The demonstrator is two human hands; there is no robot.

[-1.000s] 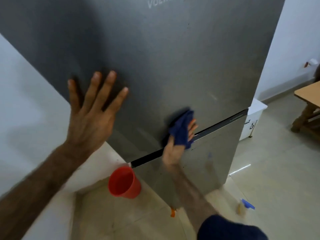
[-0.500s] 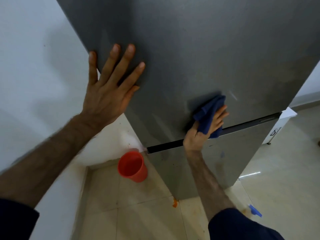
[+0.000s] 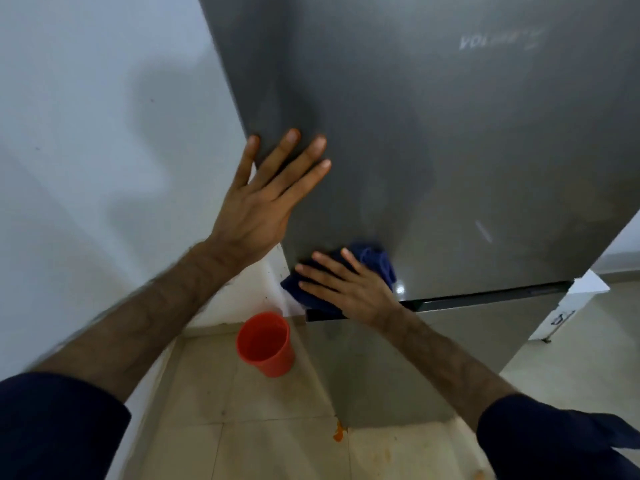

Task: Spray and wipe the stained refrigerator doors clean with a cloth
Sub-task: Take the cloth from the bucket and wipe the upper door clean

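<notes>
Head camera looks down the front of a tall grey refrigerator (image 3: 433, 140), whose upper door (image 3: 450, 202) fills most of the view and carries a blurred pale logo (image 3: 498, 41) near its top right. Against the upper door's left edge the left hand (image 3: 263, 199) lies flat with fingers straight and spread, holding nothing, its thumb hidden behind the palm. Lower on the same door, at its bottom left corner just above the dark gap (image 3: 467, 299) that separates it from the lower door (image 3: 433, 358), the right hand (image 3: 349, 289) presses a dark blue cloth (image 3: 377, 263) onto the metal with straight, splayed fingers; the cloth bunches out beyond the fingertips and below the palm. Faint smears and a small bright glint show on the upper door to the right of the cloth. Both forearms are bare, ending in dark blue sleeves (image 3: 55, 424) at the bottom of the frame. Left of the lower door, an orange-red cup (image 3: 266, 344) stands on the tiled floor (image 3: 249, 438) beside the white wall (image 3: 97, 133). An orange spot (image 3: 338, 435) marks the floor at the lower door's bottom corner. Right of the refrigerator a white cabinet (image 3: 568, 306) is partly visible.
</notes>
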